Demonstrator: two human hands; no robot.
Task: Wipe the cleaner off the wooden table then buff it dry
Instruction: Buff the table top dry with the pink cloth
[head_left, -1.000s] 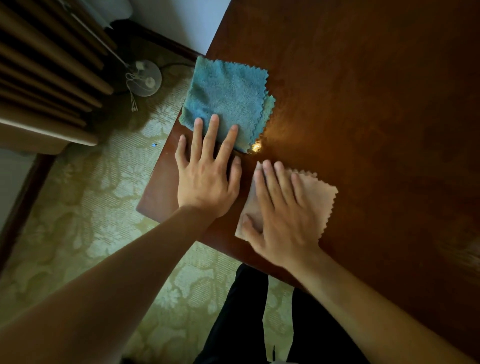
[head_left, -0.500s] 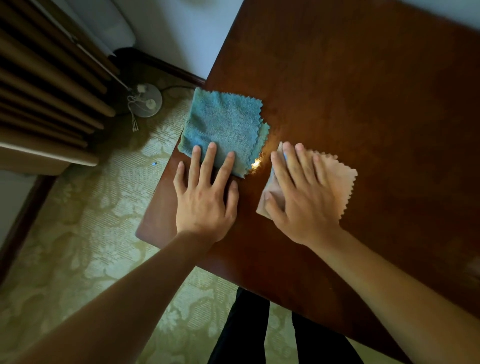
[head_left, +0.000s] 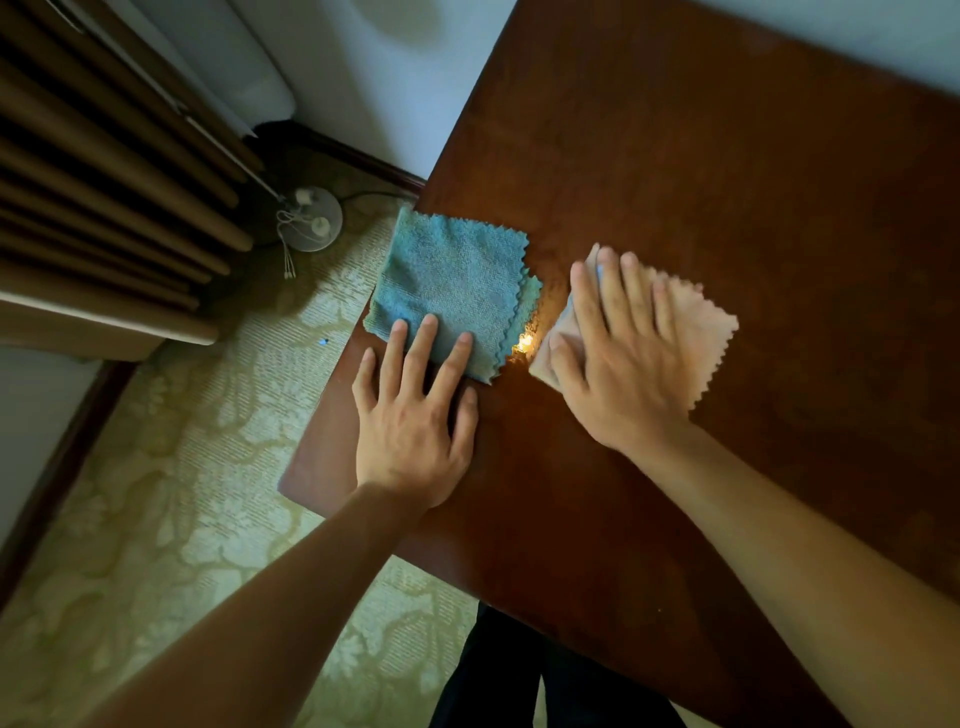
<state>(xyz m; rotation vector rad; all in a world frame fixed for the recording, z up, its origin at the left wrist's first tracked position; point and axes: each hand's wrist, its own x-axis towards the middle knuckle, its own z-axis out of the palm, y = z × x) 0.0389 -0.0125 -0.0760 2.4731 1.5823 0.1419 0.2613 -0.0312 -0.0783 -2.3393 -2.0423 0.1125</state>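
The left hand (head_left: 410, 431) is being rested flat on the counter (head_left: 727, 218), fingertips on the blue cloth (head_left: 452, 280). Just beyond, the pink cloth (head_left: 696, 332) is being pressed under the flat, open right hand (head_left: 618, 364). Even pressure and overlapping strokes should be applied.

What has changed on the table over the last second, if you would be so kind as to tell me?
The right hand, flat on the pink cloth, has slid it away from the person across the wooden table, from the near edge to beside the blue cloth. Nothing was picked up or released. The left hand stays flat with its fingertips on the blue cloth, which has not shifted.
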